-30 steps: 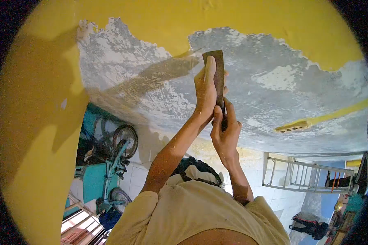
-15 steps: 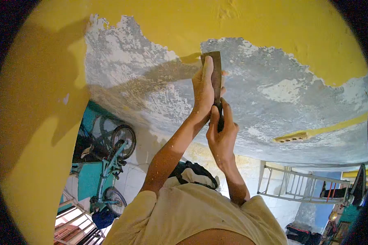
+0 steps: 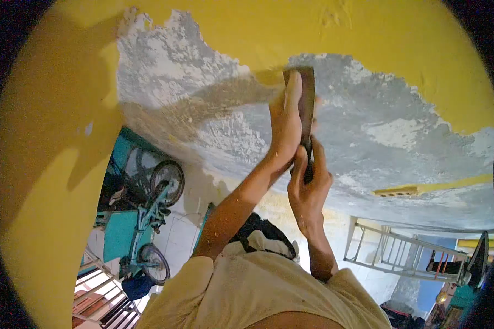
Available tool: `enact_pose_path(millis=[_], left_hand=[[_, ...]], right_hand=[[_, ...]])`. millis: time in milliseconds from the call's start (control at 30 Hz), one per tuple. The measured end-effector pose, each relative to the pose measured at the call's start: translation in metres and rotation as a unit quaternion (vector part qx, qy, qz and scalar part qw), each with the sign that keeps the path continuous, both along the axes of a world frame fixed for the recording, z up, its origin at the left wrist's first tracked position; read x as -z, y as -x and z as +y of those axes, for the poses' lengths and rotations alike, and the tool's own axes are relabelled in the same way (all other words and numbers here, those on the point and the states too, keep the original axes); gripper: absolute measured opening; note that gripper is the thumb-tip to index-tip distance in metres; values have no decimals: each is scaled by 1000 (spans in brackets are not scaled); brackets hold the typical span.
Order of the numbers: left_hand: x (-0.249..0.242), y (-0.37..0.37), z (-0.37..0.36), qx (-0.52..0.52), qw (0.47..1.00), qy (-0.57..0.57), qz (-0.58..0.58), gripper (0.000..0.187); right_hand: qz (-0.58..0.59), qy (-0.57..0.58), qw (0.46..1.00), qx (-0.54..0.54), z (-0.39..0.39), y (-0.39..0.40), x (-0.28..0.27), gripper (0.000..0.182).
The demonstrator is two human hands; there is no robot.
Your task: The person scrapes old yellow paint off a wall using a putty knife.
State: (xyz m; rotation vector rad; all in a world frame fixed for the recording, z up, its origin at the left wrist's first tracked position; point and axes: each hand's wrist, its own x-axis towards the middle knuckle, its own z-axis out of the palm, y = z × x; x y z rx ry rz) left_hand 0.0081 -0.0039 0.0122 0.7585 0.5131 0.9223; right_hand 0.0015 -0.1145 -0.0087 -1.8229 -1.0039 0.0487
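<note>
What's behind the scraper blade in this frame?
Beside the scraper blade, the grey-patched wall shows, and the left hand has fingers peeking past the blade's right edge. The blade hides most of those fingers and the wall directly behind; contact there can't be seen.

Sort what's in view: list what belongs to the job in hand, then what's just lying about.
Likely part of the job:
flat-bladed tool, left hand on its blade, right hand at its handle
patchy wall, partly bare of yellow paint

Apparently just lying about:
bicycle
ladder, though it might serve the work
</note>
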Motion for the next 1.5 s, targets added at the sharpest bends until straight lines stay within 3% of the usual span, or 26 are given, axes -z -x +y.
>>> enact_pose_path(millis=[67, 267, 333, 400, 500, 600, 733, 767, 967, 1100, 1333, 1367, 1400, 1500], left_hand=[[-3, 1, 0, -2, 1000, 3, 6, 49], [-13, 2, 9, 22, 1000, -10, -4, 48], [-26, 5, 14, -19, 1000, -20, -12, 49], [-13, 9, 11, 59, 998, -22, 10, 48], [0, -12, 7, -34, 997, -58, -43, 44], [-21, 2, 6, -15, 1000, -26, 4, 52], [4, 1, -2, 36, 999, -16, 25, 52], [9, -2, -1, 24, 999, -26, 23, 52], [46, 0, 0, 11, 996, -29, 84, 51], [22, 5, 11, 1, 998, -44, 44, 46], [20, 8, 14, 14, 995, -33, 91, 49], [7, 8, 17, -20, 996, -63, 53, 52], [3, 12, 24, 17, 997, -71, 33, 52], [21, 7, 10, 4, 997, -27, 67, 52]], right_hand=[[39, 37, 999, 8, 4, 2, -12, 29], [9, -4, 1000, 7, 10, -3, -11, 30], [26, 33, 999, -11, 16, 1, -31, 29], [9, -11, 1000, -23, 12, 2, -18, 28], [77, -23, 997, -4, 5, -2, -8, 27], [32, -24, 999, -3, 9, 2, -15, 26], [88, 16, 996, 9, -4, 2, 2, 27], [46, -36, 998, -1, 0, -2, 12, 27], [63, -27, 998, 7, 4, 2, 51, 29], [63, -51, 997, 3, 18, 6, 41, 28], [73, -63, 995, 2, 19, 7, 38, 28], [74, -59, 995, -4, 26, 9, 24, 28], [77, -53, 996, -3, 21, 10, 27, 28], [30, -84, 996, 4, 18, 7, 44, 29]])
